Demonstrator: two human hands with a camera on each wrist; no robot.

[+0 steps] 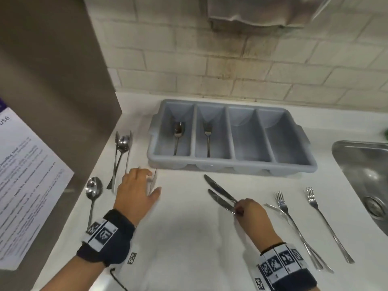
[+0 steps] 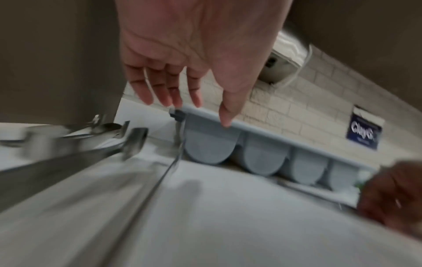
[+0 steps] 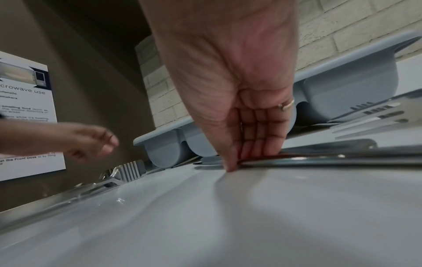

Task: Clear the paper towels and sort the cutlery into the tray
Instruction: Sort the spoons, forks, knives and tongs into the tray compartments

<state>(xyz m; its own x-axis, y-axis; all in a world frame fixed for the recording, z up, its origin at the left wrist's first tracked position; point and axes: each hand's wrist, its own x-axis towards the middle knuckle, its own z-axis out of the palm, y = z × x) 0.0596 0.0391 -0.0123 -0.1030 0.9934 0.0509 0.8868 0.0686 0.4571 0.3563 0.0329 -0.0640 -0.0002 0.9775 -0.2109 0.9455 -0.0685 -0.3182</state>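
A grey four-slot cutlery tray [image 1: 231, 164] stands at the back of the white counter, with one spoon [image 1: 178, 131] in its leftmost slot and one fork [image 1: 207, 133] in the slot beside it. Two knives [image 1: 218, 187] lie crossed in front of the tray. My right hand [image 1: 239, 207] pinches the nearer knife [image 3: 319, 160] by its handle end, low on the surface [image 3: 235, 162]. My left hand [image 1: 152, 181] hovers open with spread fingers near the tray's front left corner [image 2: 198, 108], holding nothing. The white surface shows faint creases; I cannot tell towel from counter.
Several spoons [image 1: 122, 143] and one large spoon [image 1: 94, 187] lie at the left by a steel appliance wall [image 1: 52, 80] bearing a printed notice [image 1: 21, 175]. Several forks [image 1: 282, 204] lie at the right. A steel sink [image 1: 365, 175] sits at the far right.
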